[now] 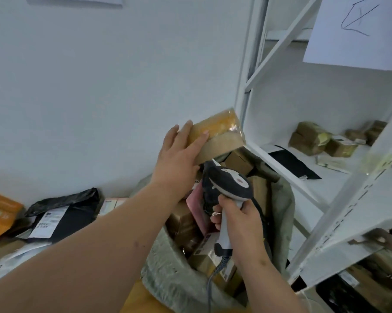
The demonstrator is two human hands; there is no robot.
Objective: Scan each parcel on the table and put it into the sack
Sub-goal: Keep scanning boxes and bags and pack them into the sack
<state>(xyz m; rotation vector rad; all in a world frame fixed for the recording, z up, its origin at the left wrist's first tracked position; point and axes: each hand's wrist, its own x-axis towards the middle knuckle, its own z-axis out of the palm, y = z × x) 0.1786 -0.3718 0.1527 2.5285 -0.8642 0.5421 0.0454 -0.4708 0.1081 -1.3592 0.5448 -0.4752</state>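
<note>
- A white metal shelving unit [278,154] stands at the right, with a diagonal brace — pale wall behind it.
- Taped brown boxes [312,138] cluster at the back of one shelf.
- A black cloth or bag [294,163] lies flat on that shelf, near the boxes.
- A white paper sheet [357,30] with a scrawled black mark hangs top right.

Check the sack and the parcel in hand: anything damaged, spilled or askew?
Nothing stands out. The left hand holds a taped parcel tilted above the sack, the right hand grips the scanner, and the sack's boxes lie jumbled but inside.
</note>
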